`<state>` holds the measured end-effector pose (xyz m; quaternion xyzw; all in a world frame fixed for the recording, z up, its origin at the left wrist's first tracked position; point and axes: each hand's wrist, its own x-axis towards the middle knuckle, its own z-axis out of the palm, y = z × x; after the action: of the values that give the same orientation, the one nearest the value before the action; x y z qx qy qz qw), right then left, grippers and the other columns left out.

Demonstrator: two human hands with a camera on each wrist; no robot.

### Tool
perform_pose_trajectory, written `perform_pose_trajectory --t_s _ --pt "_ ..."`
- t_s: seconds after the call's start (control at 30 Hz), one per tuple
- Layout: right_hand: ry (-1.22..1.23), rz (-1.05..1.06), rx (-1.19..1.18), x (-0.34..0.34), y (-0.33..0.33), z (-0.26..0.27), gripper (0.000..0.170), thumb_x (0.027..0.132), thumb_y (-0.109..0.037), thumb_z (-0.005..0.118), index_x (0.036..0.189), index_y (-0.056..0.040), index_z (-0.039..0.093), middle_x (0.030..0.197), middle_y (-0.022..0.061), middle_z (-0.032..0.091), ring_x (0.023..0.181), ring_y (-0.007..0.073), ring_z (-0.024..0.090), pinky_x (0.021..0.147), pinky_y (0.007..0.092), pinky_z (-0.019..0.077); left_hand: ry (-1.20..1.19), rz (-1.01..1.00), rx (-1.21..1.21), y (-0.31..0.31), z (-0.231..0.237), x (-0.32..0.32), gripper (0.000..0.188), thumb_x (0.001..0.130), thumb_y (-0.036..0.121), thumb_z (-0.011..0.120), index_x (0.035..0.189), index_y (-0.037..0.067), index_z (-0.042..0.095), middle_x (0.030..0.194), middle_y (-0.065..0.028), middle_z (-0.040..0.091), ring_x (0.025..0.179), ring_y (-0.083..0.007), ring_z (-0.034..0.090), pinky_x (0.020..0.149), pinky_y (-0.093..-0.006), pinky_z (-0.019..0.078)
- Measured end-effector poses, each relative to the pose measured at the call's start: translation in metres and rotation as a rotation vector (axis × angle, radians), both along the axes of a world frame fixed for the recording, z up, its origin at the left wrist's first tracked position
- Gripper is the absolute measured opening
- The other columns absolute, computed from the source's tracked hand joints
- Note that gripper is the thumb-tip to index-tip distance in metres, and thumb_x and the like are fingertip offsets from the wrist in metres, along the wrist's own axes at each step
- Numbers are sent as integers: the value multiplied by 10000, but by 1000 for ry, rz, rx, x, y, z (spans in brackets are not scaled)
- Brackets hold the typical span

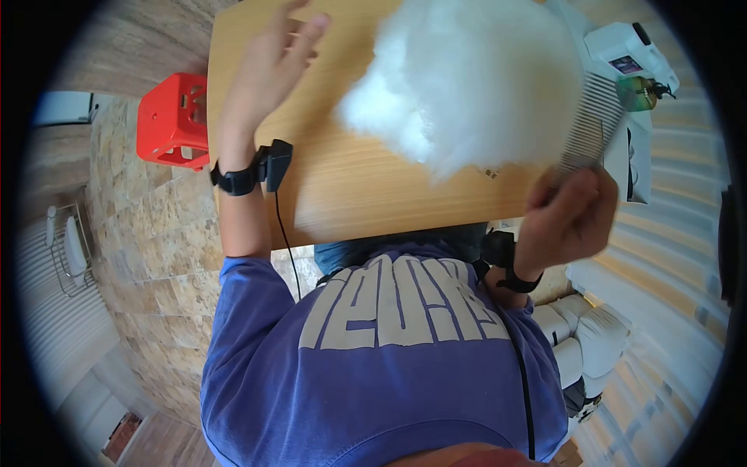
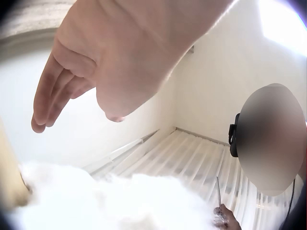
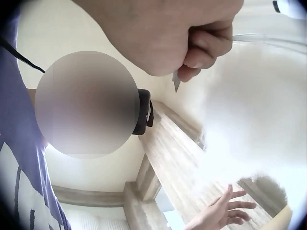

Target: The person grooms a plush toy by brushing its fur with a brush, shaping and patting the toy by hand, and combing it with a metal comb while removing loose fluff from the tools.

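Note:
A large white fluffy mass [image 1: 467, 86] lies on the wooden table [image 1: 334, 210], its fibres loose and uneven at the edges. My right hand [image 1: 572, 214] grips a metal comb [image 1: 593, 121] by one end, at the right side of the fluff. The comb's long teeth overlap the fluff's right edge in the head view. In the right wrist view, the curled fingers [image 3: 204, 52] hide most of the comb, and a pointed tip shows below them. My left hand [image 1: 272, 70] is raised over the table's left side, apart from the fluff, with fingers loosely bent and nothing in them.
A white jug [image 1: 626, 54] and a green bottle [image 1: 640, 93] stand beyond the table's right side. To the left, a red plastic stool [image 1: 173, 121] sits on the tiled floor. A cable [image 1: 284, 233] runs down from the left wrist camera past the table's front edge.

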<state>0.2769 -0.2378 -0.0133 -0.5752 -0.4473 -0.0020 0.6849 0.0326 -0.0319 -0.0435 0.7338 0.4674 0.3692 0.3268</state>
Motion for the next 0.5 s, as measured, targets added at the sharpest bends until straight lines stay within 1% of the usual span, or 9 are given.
perform_pose_trajectory --t_s 0.03,0.07,0.1,0.17,0.3,0.37,0.4,0.47,0.5 --pt "-4 2 -2 0 -1 -3 248 1050 -221 608 996 20 634 608 37 619 441 74 509 422 211 360 50 -87 96 3 -19 4 600 950 370 757 1331 -63 593 1043 -196 751 898 -267 737 805 -362 579" --pt "-21 61 -78 -2 -2 -8 212 1036 -192 631 1003 16 648 626 39 634 452 76 533 435 218 383 173 -201 -2 -4 -23 12 576 1001 223 683 1462 -30 448 1292 -184 669 1164 -289 653 1005 -376 513" --pt "-37 122 -153 -2 -3 -13 176 1022 -163 653 1010 13 662 643 41 650 462 78 558 448 224 406 170 -196 -2 -7 -32 22 576 1001 223 683 1462 -30 448 1292 -184 669 1164 -289 653 1005 -376 513" --pt "-84 178 -218 -1 -9 -25 149 1005 -144 674 998 4 677 651 52 655 482 90 580 465 235 422 198 -412 130 -10 -54 39 633 961 207 715 1481 -21 435 1392 -215 597 1297 -345 570 1087 -391 454" --pt "-238 258 -379 -4 -14 -53 94 962 -114 719 973 -22 704 662 85 652 523 134 614 509 266 445 126 -475 343 -13 -90 61 827 855 350 831 1437 -78 428 1325 -311 596 1277 -442 555 1082 -450 458" --pt "-215 279 -465 -5 -13 -58 96 951 -115 735 958 -21 715 676 107 659 553 166 624 530 277 453 100 -346 236 -8 -108 70 777 870 302 816 1432 -57 418 1308 -295 605 1239 -435 583 1050 -449 486" --pt "-218 314 -519 -4 -11 -66 93 950 -110 734 964 -19 718 683 110 666 551 171 622 534 278 456 99 -348 231 -7 -116 69 777 870 302 816 1432 -57 418 1308 -295 605 1239 -435 583 1050 -449 486" --pt "-222 349 -577 -3 -11 -75 91 949 -105 732 969 -17 722 691 113 673 550 177 621 539 280 459 64 -369 -89 -9 -116 68 680 894 269 783 1402 -36 451 1310 -283 602 1209 -416 609 1017 -441 511" --pt "-180 349 -640 -1 -12 -78 94 950 -106 730 970 -15 725 689 119 666 548 189 617 538 288 458 62 -368 -95 -7 -115 67 680 894 269 783 1402 -36 451 1310 -283 602 1209 -416 609 1017 -441 511"
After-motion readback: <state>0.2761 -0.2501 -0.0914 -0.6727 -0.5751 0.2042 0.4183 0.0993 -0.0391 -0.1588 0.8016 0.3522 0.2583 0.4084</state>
